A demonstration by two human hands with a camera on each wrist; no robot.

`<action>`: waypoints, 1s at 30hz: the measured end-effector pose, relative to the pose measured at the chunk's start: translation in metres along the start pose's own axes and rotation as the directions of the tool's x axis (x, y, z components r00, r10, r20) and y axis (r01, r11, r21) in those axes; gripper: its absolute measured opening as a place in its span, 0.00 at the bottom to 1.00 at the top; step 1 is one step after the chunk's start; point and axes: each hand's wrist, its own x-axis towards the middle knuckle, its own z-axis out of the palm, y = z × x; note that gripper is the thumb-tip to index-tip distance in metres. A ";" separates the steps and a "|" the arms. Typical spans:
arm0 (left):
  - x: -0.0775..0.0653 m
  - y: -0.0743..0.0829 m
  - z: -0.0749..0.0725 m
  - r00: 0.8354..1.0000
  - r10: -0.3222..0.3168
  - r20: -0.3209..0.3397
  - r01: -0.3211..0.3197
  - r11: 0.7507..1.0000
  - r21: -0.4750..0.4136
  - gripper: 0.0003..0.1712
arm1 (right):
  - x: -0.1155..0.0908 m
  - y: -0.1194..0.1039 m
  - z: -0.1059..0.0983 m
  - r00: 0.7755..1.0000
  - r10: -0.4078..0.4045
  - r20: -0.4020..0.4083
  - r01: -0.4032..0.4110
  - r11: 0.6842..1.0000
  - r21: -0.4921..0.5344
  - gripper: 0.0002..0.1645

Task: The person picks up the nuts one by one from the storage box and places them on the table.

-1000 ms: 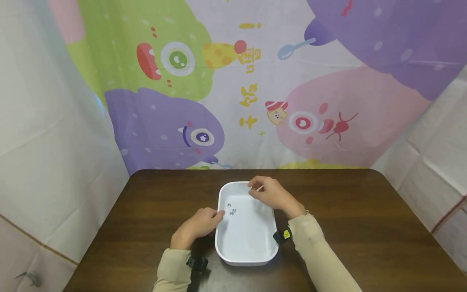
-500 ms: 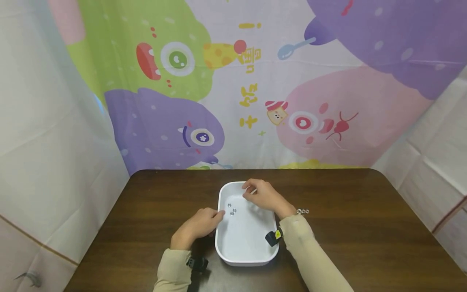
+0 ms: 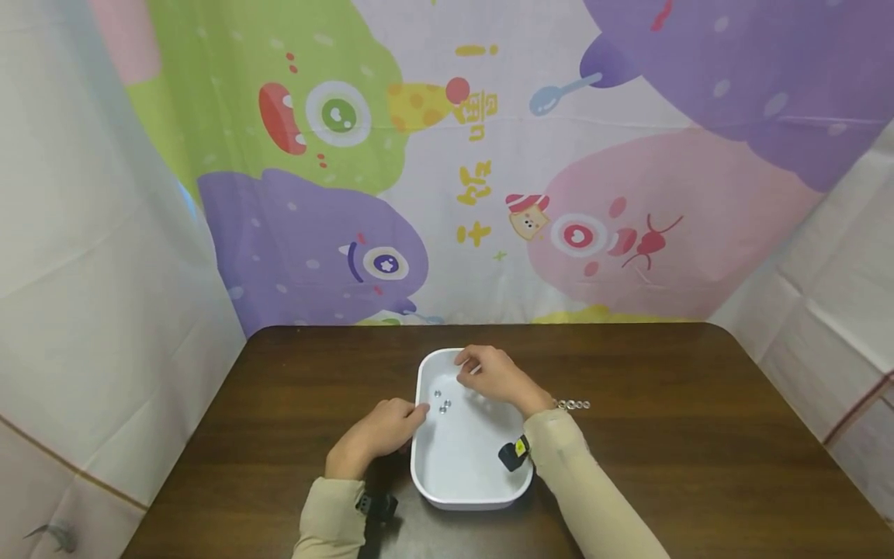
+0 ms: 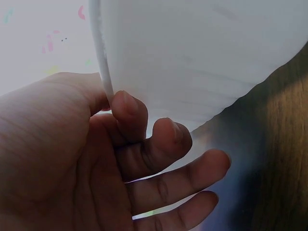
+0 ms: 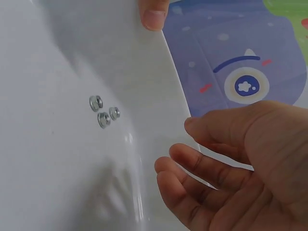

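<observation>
A white rectangular tray [image 3: 468, 458] sits on the table. Three small silver flange nuts [image 5: 103, 120] lie close together on its floor, near the left wall. At that side my left hand [image 3: 386, 425] pinches the wall, thumb over the rim and fingertips [image 4: 129, 107] against the outside. My right hand [image 3: 494, 375] hovers over the far part of the tray, its fingers loosely bent. In the right wrist view nothing shows between the thumb and fingers, and the hand is apart from the nuts.
A row of several silver nuts [image 3: 576, 404] lies on the brown table [image 3: 663, 442], right of the tray and partly behind the right wrist. A cartoon-printed curtain [image 3: 482, 287] hangs behind the table, with pale sheets at both sides.
My right hand has moved left and slightly nearer over the tray, uncovering more of the row of nuts on the table. The left hand and the three nuts have kept their places.
</observation>
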 end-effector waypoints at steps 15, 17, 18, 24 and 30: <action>-0.002 0.002 -0.001 1.000 0.025 -0.001 -0.025 1.000 0.002 0.28 | 0.010 -0.005 0.015 0.984 -0.078 0.159 0.073 0.997 0.036 0.13; -0.002 0.002 -0.001 1.000 0.022 0.006 -0.022 1.000 -0.002 0.28 | 0.010 -0.007 0.017 0.981 -0.065 0.185 0.063 0.998 0.016 0.11; -0.002 0.001 -0.001 1.000 0.019 0.011 -0.019 1.000 -0.007 0.28 | 0.010 -0.009 0.018 0.979 -0.050 0.197 0.050 0.999 0.006 0.10; -0.002 0.000 -0.002 1.000 0.006 0.020 -0.005 1.000 -0.019 0.28 | 0.014 -0.009 0.024 0.975 0.015 0.223 -0.001 0.998 -0.063 0.08; -0.001 0.001 0.000 1.000 0.018 0.017 -0.018 1.000 -0.016 0.28 | 0.015 -0.005 0.026 0.971 0.017 0.239 0.018 0.989 -0.144 0.07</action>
